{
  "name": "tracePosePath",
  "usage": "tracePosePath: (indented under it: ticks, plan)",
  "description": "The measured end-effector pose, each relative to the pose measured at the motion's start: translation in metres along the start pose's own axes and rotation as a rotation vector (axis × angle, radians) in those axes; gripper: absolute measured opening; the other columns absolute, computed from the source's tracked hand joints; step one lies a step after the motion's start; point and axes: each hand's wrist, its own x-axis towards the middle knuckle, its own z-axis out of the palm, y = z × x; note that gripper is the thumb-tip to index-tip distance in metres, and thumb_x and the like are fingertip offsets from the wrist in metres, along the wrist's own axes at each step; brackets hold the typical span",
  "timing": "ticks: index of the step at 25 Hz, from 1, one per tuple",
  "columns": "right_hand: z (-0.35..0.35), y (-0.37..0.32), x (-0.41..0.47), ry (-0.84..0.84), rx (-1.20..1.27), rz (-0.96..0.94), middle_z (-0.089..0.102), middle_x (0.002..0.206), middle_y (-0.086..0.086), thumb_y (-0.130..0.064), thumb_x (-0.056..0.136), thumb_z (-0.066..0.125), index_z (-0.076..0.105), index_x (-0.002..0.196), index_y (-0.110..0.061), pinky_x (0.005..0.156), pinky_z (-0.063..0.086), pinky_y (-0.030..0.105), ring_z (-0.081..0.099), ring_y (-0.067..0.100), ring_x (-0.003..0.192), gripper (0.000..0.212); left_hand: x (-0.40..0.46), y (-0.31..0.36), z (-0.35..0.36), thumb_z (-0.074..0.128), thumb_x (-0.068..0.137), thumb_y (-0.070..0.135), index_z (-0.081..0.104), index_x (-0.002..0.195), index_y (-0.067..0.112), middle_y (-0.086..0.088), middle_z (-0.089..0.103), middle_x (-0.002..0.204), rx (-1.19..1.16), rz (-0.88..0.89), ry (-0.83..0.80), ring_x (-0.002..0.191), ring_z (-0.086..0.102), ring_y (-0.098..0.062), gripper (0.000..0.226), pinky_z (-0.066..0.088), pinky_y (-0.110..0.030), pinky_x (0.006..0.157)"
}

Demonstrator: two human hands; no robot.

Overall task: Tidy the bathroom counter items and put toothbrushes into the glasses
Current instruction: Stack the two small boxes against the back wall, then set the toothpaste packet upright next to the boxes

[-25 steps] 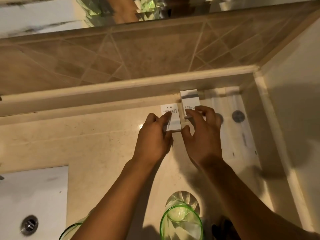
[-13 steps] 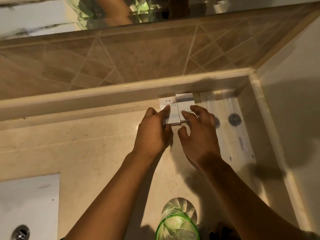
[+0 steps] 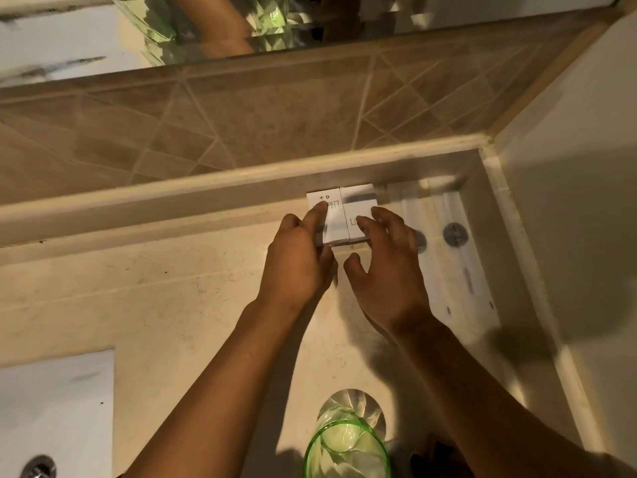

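Both hands (image 3: 296,260) (image 3: 386,270) press two white boxes (image 3: 339,215) together.

Sink (image 3: 62,401) lower left; mirror (image 3: 86,32) above tiled backsplash (image 3: 241,115).

Dim warm light (soft shadows)

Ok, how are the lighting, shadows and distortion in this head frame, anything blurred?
Head view: warm, dim light; the hands throw soft shadows across the counter and side wall. Wide-angle bending curves the backsplash ledge. The mirror reflection is smeared. Print on the two white boxes is too small to read. The green glass is cropped.
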Motion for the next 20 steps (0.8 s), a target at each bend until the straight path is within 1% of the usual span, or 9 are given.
tracePosePath:
  ticks: [4,6,9,11,13,15,17,18,20]
  plan:
    - [-0.011,0.002,-0.015,0.059,0.073,-0.018,0.035,0.153,-0.008,-0.022,0.091,0.064,0.049,0.136,-0.028,0.111,0.045,0.038,0.038,0.017,0.139,0.048,-0.012,0.001,-0.008,0.068,0.089,0.020,0.029,0.157,0.031,-0.010,0.057,0.113,0.021,-0.013,-0.019,0.098,0.062,-0.027,0.079,0.039,-0.025,0.080]
    - [-0.017,0.005,-0.029,0.061,0.141,-0.014,0.036,0.148,-0.010,-0.020,0.090,0.065,0.050,0.134,-0.030,0.106,0.049,0.034,0.047,0.013,0.131,0.047,-0.027,0.001,-0.013,0.067,0.089,0.021,0.032,0.155,0.028,-0.008,0.058,0.114,0.002,-0.025,-0.009,0.100,0.061,-0.025,0.075,0.038,-0.025,0.081]
    - [-0.031,0.010,-0.060,0.023,0.213,0.031,0.040,0.145,-0.010,-0.018,0.091,0.063,0.054,0.130,-0.030,0.102,0.049,0.026,0.054,0.008,0.122,0.042,-0.062,0.002,-0.026,0.065,0.092,0.022,0.052,0.142,0.022,-0.003,0.065,0.114,-0.104,-0.080,0.063,0.100,0.066,-0.019,0.052,0.047,-0.028,0.085]
    - [-0.037,0.016,-0.087,-0.001,0.268,0.038,0.042,0.139,-0.010,-0.016,0.091,0.061,0.058,0.127,-0.027,0.102,0.049,0.025,0.055,0.009,0.120,0.039,-0.094,0.001,-0.032,0.063,0.095,0.020,0.068,0.121,0.021,0.011,0.069,0.099,-0.186,-0.119,0.129,0.088,0.066,-0.001,0.027,0.048,-0.016,0.080]
    - [-0.041,0.023,-0.112,0.011,0.310,0.001,0.045,0.132,-0.008,-0.012,0.089,0.060,0.061,0.123,-0.022,0.101,0.051,0.027,0.056,0.013,0.120,0.036,-0.127,-0.001,-0.036,0.061,0.095,0.016,0.073,0.104,0.021,0.022,0.068,0.086,-0.299,-0.168,0.170,0.078,0.063,0.011,0.016,0.043,-0.004,0.069]
    - [-0.043,0.030,-0.136,0.028,0.301,-0.023,0.049,0.127,-0.004,-0.009,0.087,0.061,0.063,0.120,-0.018,0.098,0.051,0.021,0.057,0.016,0.118,0.034,-0.158,-0.004,-0.035,0.061,0.095,0.014,0.075,0.098,0.021,0.019,0.071,0.084,-0.387,-0.226,0.186,0.076,0.064,0.009,0.016,0.045,-0.007,0.069]
    - [-0.048,0.033,-0.159,0.000,0.235,-0.012,0.052,0.126,-0.002,-0.005,0.087,0.062,0.064,0.119,-0.018,0.090,0.043,0.003,0.057,0.014,0.114,0.034,-0.190,-0.011,-0.030,0.062,0.095,0.015,0.076,0.097,0.022,0.014,0.074,0.085,-0.419,-0.263,0.193,0.078,0.067,0.002,0.016,0.049,-0.017,0.072]
    - [-0.051,0.035,-0.170,-0.020,0.206,-0.004,0.053,0.125,-0.001,-0.005,0.087,0.062,0.063,0.119,-0.019,0.086,0.039,-0.002,0.057,0.013,0.112,0.034,-0.204,-0.014,-0.028,0.062,0.095,0.016,0.076,0.098,0.022,0.013,0.074,0.087,-0.431,-0.278,0.195,0.080,0.067,0.001,0.015,0.050,-0.021,0.073]
    - [-0.054,0.036,-0.189,-0.038,0.171,-0.001,0.056,0.124,0.002,-0.006,0.087,0.062,0.063,0.118,-0.016,0.080,0.035,-0.005,0.057,0.014,0.108,0.033,-0.228,-0.019,-0.025,0.060,0.096,0.017,0.074,0.101,0.022,0.015,0.073,0.092,-0.437,-0.297,0.195,0.083,0.066,0.004,0.016,0.050,-0.022,0.076]
